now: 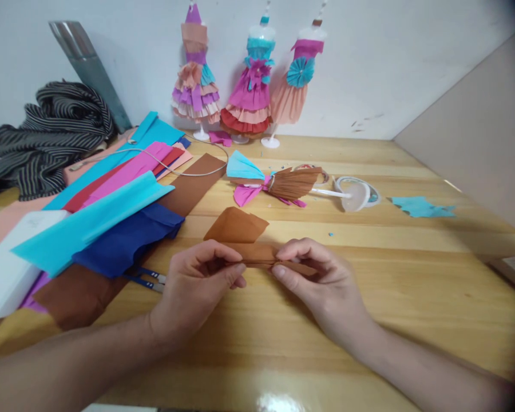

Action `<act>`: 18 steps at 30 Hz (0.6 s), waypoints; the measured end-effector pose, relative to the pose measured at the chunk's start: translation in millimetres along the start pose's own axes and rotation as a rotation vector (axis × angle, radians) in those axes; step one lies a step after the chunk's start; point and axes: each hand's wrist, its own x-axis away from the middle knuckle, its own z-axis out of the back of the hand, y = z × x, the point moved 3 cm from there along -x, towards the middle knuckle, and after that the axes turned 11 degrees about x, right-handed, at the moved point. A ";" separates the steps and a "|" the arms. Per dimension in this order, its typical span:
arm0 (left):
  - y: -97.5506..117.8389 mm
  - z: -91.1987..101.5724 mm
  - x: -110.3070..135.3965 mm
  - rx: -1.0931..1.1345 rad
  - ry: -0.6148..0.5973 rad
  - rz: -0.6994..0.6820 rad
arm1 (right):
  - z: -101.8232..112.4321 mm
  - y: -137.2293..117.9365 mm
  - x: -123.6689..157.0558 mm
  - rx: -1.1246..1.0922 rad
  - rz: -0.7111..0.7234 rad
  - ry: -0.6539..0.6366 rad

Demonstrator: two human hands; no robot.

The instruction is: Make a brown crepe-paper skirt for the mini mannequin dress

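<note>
Between my two hands, just above the wooden table, a folded strip of brown crepe paper (pixel 260 254) is stretched level. My left hand (pixel 201 280) pinches its left end between thumb and fingers. At the right part, my right hand (pixel 320 280) pinches it the same way, and some of the strip shows past those fingertips. Right behind lies a loose brown paper piece (pixel 236 224). Farther back, a small paper dress on a white stand (pixel 292 184) lies on its side, with a pleated brown skirt and a light blue and pink top.
Three paper dresses on stands (pixel 249 97) stand against the wall. Coloured crepe sheets (pixel 103 214), a white box (pixel 21 257), scissors (pixel 148 279), a striped cloth (pixel 55 134) and a flask (pixel 90 74) crowd the left. A tape roll (pixel 372 194) and blue scrap (pixel 423 206) lie right.
</note>
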 end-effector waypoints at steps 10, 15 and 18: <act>4.1 5.3 -2.1 -0.442 -0.083 -0.395 | -0.8 5.7 -1.2 0.030 0.133 -0.023; 6.6 4.0 -0.6 -0.504 -0.095 -0.503 | 0.5 3.2 -1.0 0.104 0.156 0.010; 7.4 3.2 0.0 -0.535 -0.080 -0.520 | 0.4 2.3 -0.1 0.100 0.150 0.010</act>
